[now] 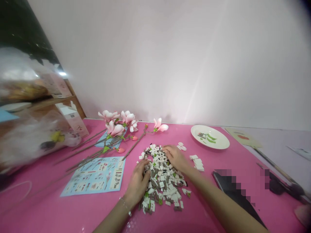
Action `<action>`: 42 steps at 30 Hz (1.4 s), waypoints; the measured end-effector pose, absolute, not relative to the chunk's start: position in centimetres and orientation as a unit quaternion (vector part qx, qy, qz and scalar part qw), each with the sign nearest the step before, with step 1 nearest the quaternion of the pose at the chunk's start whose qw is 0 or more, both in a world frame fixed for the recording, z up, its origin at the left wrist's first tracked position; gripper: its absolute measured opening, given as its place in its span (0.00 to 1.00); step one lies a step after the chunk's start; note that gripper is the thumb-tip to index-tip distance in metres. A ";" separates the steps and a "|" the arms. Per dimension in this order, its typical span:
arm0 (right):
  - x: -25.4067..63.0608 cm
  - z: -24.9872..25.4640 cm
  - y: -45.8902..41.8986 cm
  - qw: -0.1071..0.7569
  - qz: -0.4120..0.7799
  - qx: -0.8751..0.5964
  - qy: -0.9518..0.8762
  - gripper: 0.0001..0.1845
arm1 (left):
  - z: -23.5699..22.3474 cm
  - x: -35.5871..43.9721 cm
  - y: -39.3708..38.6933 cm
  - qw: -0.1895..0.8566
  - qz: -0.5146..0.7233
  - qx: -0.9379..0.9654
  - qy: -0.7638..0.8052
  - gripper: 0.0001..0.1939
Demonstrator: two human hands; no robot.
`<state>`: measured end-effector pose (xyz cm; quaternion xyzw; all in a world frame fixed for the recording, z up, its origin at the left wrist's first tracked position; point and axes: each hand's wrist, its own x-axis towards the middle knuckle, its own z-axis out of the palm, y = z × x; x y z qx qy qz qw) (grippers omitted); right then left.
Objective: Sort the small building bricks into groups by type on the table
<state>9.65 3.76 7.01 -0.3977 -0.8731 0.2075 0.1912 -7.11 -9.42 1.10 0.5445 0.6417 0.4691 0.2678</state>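
A heap of small building-block pieces (163, 181), mostly white and grey-brown with a few green ones, lies on the pink table between my hands. My left hand (137, 182) rests against the heap's left side, its thumb apart from the fingers. At the upper right edge of the heap, my right hand (177, 158) touches pieces with its fingers stretched out. Neither hand visibly grips a piece. Just beyond my right hand lie white lattice-shaped pieces (181, 146), and flat white tiles (197, 162) are to its right.
Pink block-built magnolia stems (115, 128) lie at the back left, partly over a light-blue instruction sheet (96, 176). A white plate (210, 137) holds green pieces. Right of my forearm is a dark phone-like slab (233, 191). Bags and a carton (74, 121) stand far left.
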 end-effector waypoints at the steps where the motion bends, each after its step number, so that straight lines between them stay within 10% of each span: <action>1: 9.0 7.2 4.6 0.182 0.209 -0.395 -0.876 0.21 | 1.2 -7.1 -9.4 0.269 0.474 0.539 0.642 0.18; 18: 6.2 4.7 4.7 0.032 0.248 -0.175 -0.952 0.22 | 1.1 -7.6 -8.7 0.236 0.444 0.539 0.676 0.24; 34: 13.1 6.3 -3.7 0.193 0.134 -0.257 -0.938 0.17 | 2.7 -6.0 -10.4 0.398 0.499 0.492 0.593 0.23; 42: 9.7 3.3 -10.2 0.157 0.147 -0.061 -0.975 0.14 | 3.8 -6.2 -10.3 0.418 0.583 0.385 0.580 0.21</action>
